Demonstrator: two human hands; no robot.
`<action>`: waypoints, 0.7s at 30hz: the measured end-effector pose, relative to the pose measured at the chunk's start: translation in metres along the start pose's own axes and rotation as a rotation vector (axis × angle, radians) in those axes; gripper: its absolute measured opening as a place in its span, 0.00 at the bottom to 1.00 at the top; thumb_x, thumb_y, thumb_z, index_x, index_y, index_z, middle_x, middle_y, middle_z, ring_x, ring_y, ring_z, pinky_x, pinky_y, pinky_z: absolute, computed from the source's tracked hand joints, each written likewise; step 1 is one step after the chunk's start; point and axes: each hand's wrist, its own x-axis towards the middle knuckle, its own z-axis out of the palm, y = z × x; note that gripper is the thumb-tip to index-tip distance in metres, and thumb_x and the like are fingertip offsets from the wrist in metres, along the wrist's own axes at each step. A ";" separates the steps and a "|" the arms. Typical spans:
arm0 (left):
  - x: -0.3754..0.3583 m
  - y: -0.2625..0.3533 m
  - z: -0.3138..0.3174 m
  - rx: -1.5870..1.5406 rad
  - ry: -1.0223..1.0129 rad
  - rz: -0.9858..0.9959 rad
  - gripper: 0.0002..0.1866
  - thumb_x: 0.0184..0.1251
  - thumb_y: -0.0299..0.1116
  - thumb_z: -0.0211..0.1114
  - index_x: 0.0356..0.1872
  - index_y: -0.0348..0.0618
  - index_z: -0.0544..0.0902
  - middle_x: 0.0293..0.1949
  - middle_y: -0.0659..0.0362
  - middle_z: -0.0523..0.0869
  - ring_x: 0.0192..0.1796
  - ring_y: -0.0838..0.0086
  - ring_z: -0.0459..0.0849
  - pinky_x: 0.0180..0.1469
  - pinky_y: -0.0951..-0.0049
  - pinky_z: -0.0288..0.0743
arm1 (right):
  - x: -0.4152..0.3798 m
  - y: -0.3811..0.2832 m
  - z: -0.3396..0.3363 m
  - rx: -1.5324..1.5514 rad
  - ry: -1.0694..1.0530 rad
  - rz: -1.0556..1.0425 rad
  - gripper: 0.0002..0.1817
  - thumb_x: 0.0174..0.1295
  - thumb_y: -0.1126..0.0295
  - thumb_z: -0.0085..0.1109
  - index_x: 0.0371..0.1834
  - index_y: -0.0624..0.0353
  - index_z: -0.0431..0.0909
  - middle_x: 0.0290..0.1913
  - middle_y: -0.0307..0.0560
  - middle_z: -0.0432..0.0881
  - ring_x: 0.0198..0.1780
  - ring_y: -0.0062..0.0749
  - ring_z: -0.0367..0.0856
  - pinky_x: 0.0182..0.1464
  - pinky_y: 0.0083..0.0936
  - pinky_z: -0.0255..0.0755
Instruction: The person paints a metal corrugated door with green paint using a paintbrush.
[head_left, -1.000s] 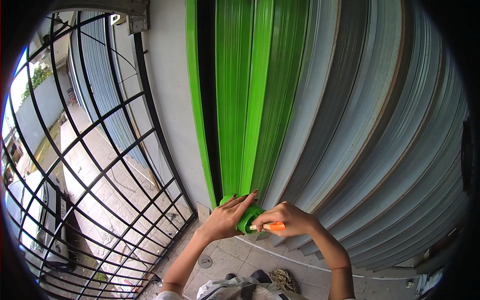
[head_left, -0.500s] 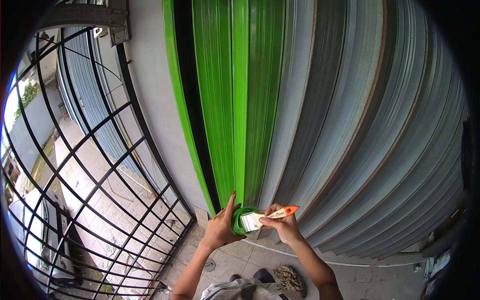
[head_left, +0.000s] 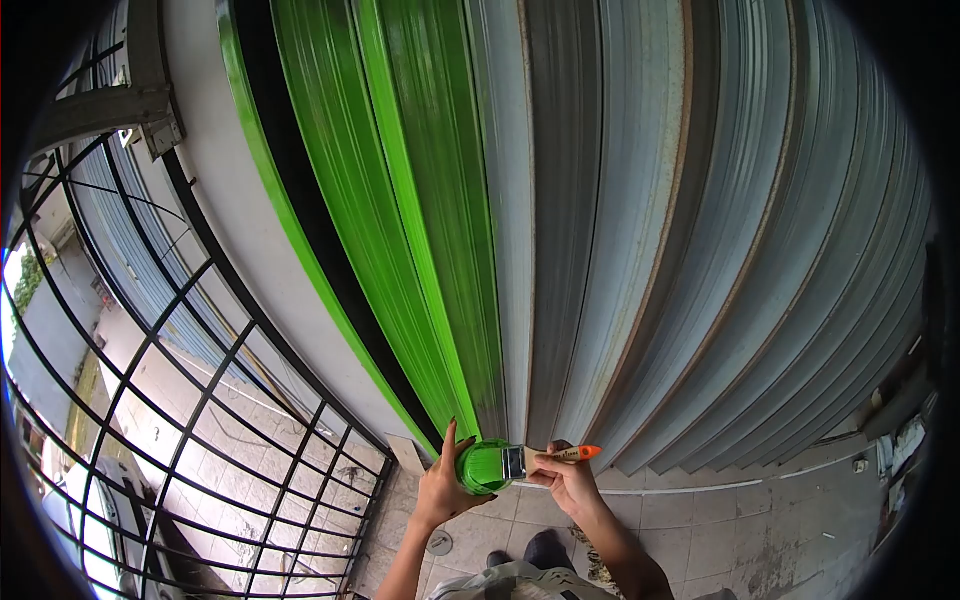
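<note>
My left hand (head_left: 440, 491) is wrapped round the side of a small paint can (head_left: 482, 467), its index finger pointing up along the rim. Green paint coats the inside and edge of the can. In my right hand (head_left: 570, 482) is a flat paintbrush (head_left: 538, 459) with a pale wooden handle and an orange tip, pinched near the metal band. The brush lies level at the can's right side; its bristles are at the rim or just inside it. Beyond the can rises a folded metal door whose left panels (head_left: 330, 160) are bright green.
Unpainted grey folds (head_left: 640, 200) of the door run off to the right. A black barred gate (head_left: 215, 385) stands at the left beside a white wall strip (head_left: 270, 230). Below are floor tiles (head_left: 700, 540), a round drain cover (head_left: 440, 542) and my shoes (head_left: 546, 550).
My view has swung to the right, so the green panels sit further left. The brush has shifted a little rightward across the can, and more green paint inside now shows.
</note>
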 end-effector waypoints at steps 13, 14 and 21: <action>0.015 -0.061 0.056 -0.270 0.195 -0.200 0.73 0.27 0.28 0.84 0.71 0.40 0.34 0.51 0.44 0.75 0.51 0.60 0.80 0.57 0.60 0.75 | 0.086 0.098 -0.119 0.399 0.401 -0.349 0.12 0.58 0.76 0.62 0.45 0.58 0.75 0.41 0.45 0.81 0.43 0.31 0.83 0.48 0.29 0.81; 0.015 -0.067 0.061 -0.286 0.202 -0.223 0.73 0.26 0.28 0.84 0.71 0.40 0.34 0.51 0.44 0.75 0.51 0.60 0.80 0.56 0.60 0.75 | 0.103 0.112 -0.130 0.378 0.442 -0.375 0.12 0.57 0.75 0.64 0.44 0.58 0.75 0.40 0.44 0.81 0.41 0.31 0.83 0.46 0.29 0.82; -0.004 -0.113 0.071 -0.253 0.020 -0.282 0.73 0.25 0.29 0.84 0.72 0.41 0.35 0.50 0.45 0.77 0.51 0.59 0.80 0.57 0.58 0.75 | 0.212 0.213 -0.190 0.411 0.724 -0.417 0.13 0.56 0.74 0.65 0.45 0.57 0.76 0.40 0.43 0.80 0.42 0.33 0.83 0.44 0.33 0.82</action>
